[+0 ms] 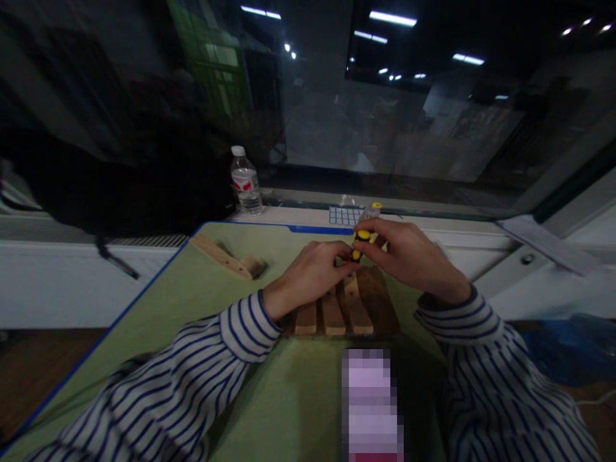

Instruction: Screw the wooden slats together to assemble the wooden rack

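Observation:
Over the dark brown wooden board [382, 301], my right hand [409, 253] is closed around the upper part of a stubby yellow-and-black screwdriver [362, 237]. Thumb and fingers of my left hand [312, 273] pinch at its lower end; its tip is hidden by them. Several pale wooden strips [333, 314] lie side by side on the board beneath my hands, with small dark holes in them. My left hand and wrist cover part of these strips. Apart from them, at the table's far left, rests another pale wooden piece [224, 256] with a short block at one end.
The green table [269, 398] has a blue edge and meets a white window sill. On the sill stand a water bottle [245, 183], a blue-gridded packet [344, 215] and a small yellow-topped item [375, 206]. A black bag [120, 179] sits left; papers [543, 240] lie right.

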Demonstrator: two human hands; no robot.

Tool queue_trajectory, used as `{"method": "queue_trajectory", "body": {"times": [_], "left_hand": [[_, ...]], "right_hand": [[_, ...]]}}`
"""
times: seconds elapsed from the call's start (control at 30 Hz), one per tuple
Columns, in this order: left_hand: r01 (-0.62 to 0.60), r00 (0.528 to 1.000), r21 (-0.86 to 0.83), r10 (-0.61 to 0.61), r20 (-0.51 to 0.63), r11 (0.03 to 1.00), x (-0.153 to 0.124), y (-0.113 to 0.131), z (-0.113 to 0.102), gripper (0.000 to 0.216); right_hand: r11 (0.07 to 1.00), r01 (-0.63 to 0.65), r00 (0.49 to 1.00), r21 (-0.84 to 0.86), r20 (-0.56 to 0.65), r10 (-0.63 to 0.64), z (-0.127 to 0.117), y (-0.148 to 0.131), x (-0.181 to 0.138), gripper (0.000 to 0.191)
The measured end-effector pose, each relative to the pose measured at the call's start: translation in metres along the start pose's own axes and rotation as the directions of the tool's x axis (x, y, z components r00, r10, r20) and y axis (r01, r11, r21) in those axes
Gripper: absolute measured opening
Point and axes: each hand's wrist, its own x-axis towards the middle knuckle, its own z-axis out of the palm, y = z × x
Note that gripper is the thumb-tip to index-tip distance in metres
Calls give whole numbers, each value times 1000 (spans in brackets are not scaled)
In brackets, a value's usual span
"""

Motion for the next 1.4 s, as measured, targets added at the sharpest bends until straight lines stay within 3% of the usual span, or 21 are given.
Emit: {"method": "queue_trajectory", "body": {"times": [0.4,0.6,0.7,0.77,0.87,1.0,1.17,1.4], "left_hand": [[10,1000,5,-10,-2,1000,0,2,2,21],[18,999,114,-24,49,993,-5,11,-20,24],[-43,984,92,26,177,995,-16,23,-33,20],[-110,947,66,84,310,992,-27,33,-37,20],[-131,920,27,112,377,991,-45,46,-36,18],[-165,938,37,145,316,986,-65,60,-27,26],[-212,941,206,143,306,955,-73,72,-17,32],[-224,957,262,161,242,939,-85,67,3,49]], "right_hand": [[1000,18,999,-8,-31,-18,3,0,0,23],[1000,-4,1000,-7,-25,3,2,-3,0,21],[1000,-11,1000,-5,-25,11,1,-4,0,21],[1000,-16,1000,2,-20,16,1,-5,0,21],[999,-25,1000,22,-10,25,0,-6,0,21],[999,-42,999,30,-20,43,1,-9,-1,22],[999,-46,997,11,-55,47,2,-12,-5,23],[999,-38,998,-5,-41,37,0,-20,-8,25]]}}
